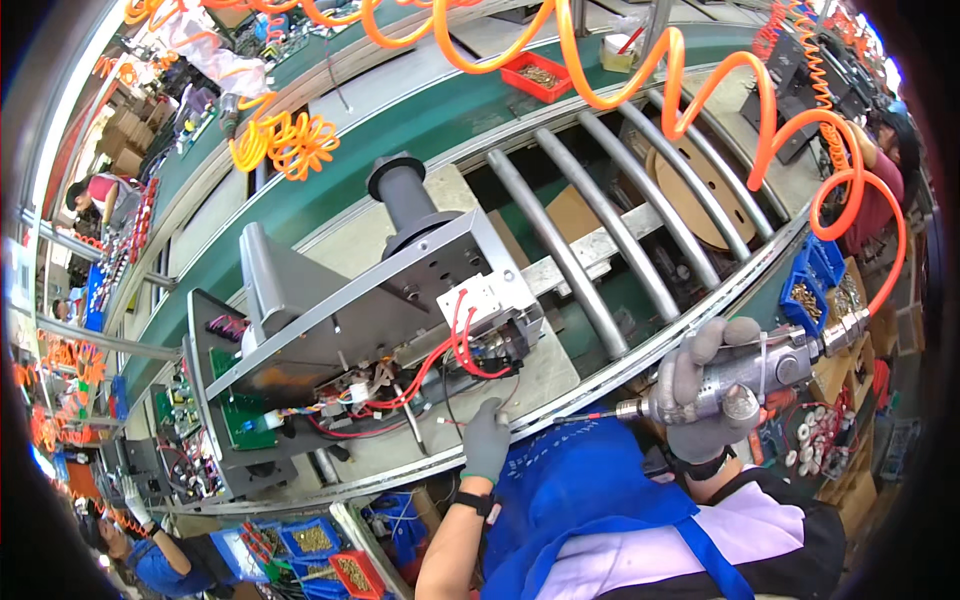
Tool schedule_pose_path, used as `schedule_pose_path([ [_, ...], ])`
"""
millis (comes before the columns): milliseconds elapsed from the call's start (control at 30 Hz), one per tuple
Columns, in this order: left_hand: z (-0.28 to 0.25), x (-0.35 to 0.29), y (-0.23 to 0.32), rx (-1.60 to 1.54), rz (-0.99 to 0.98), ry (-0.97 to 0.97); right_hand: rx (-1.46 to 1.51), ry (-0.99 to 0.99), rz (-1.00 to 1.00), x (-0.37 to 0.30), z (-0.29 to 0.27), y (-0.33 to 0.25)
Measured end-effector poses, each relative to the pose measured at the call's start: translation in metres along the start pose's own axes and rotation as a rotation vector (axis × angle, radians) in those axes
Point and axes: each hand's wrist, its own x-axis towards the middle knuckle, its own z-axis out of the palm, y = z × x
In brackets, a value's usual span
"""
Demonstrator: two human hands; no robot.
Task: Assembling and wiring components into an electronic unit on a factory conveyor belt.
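Observation:
My right hand (700, 385), in a grey glove, is wrapped round a silver pneumatic screwdriver (780, 368). The tool's thin bit (585, 415) points left, past my left hand. At the near edge of the work board, my left hand (486, 445), also gloved, is by a thin black wire; its fingers are bunched toward the board, and whether they pinch anything is hidden. Beyond it lies a grey metal machine housing (350, 300) with a dark cylindrical spool holder (405, 200) standing out. Red wires (425, 375) run from a white plate (485, 300) into its open side.
Metal rollers (610, 230) of the conveyor lie right of the housing. An orange coiled air hose (680, 100) arches overhead to the screwdriver. Blue screw bins (805, 290) stand at right, with more bins (310, 540) at lower left. A co-worker (165, 560) is at lower left.

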Motion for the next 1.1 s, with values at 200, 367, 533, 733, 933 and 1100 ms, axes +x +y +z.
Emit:
schedule_pose_path([
  [200, -0.091, -0.063, 0.06, -1.066, -0.561, -0.181, 0.09, -0.017, 0.104, -0.023, 0.031, 0.027],
  [367, -0.135, -0.106, 0.074, -1.423, -0.398, -0.189, 0.096, -0.06, 0.134, -0.051, 0.071, 0.038],
  [533, -0.16, -0.148, 0.056, -1.589, -0.24, -0.301, 0.148, -0.21, 0.222, -0.076, 0.115, 0.051],
  [733, -0.182, -0.201, 0.027, -1.507, -0.274, -0.049, 0.123, -0.271, 0.077, -0.121, 0.168, 0.075],
  [933, -0.2, -0.254, 0.0, -1.49, -0.174, 0.13, 0.211, -0.413, 0.21, -0.154, 0.201, 0.09],
  [1100, -0.216, -0.282, -0.014, -1.508, -0.189, 0.178, 0.292, -0.536, 0.277, -0.179, 0.227, 0.099],
])
